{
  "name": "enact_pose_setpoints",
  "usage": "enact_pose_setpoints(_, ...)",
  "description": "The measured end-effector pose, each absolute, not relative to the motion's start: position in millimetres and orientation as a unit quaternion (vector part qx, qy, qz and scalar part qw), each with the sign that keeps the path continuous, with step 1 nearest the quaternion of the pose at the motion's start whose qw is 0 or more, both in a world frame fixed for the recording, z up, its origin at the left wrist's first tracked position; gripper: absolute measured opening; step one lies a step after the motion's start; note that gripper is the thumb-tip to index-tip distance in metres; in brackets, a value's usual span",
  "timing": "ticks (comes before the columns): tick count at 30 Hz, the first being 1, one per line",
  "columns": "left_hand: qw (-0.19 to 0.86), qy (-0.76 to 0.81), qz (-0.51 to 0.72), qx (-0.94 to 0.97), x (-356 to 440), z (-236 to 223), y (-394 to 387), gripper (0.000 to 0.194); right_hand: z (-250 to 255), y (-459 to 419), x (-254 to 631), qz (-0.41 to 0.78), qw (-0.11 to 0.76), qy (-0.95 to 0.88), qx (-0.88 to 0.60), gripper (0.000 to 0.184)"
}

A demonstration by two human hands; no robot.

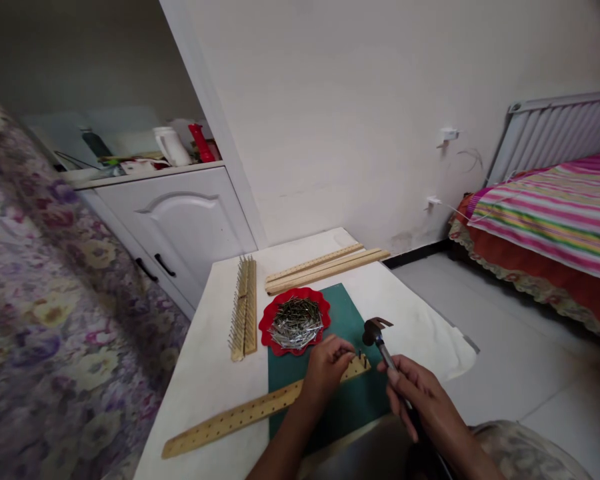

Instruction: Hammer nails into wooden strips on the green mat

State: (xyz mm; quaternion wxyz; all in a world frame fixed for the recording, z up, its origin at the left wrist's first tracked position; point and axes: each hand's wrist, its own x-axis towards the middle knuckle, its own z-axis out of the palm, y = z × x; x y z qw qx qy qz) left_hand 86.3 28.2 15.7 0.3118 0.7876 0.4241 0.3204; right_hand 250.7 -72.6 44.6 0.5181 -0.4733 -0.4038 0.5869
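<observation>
My right hand [417, 393] is wrapped round the handle of a claw hammer [374, 331], whose head is raised just beyond the end of a drilled wooden strip [235, 417]. Over that strip, my left hand [327, 363] is closed in a pinch on what looks like a nail, mostly hidden by the fingers. A few dark nails [364, 360] stand upright in the strip's right end, beside my left fingertips. The strip lies slantwise, partly on a green mat [345, 307]. Behind my left hand, a red scalloped dish [266, 327] holds a heap of loose nails [295, 323].
On the white table [205, 373], strips studded with nails [243, 307] lie at the left. More wooden strips [325, 270] lie at the back, near the wall. A white cupboard [180, 227] and floral curtain [75, 320] are at the left, a bed [555, 207] at the right.
</observation>
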Motion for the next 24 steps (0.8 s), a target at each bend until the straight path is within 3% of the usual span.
enact_pose_setpoints(5,0.358,0.454,0.338,0.742,88,8,28,0.010,49,-73,245,0.602,0.504,-0.409,-0.464,0.031)
enact_pose_setpoints(24,0.355,0.432,0.348,0.752,88,1,30,0.017,43,-79,232,0.601,0.460,-0.465,-0.459,0.027)
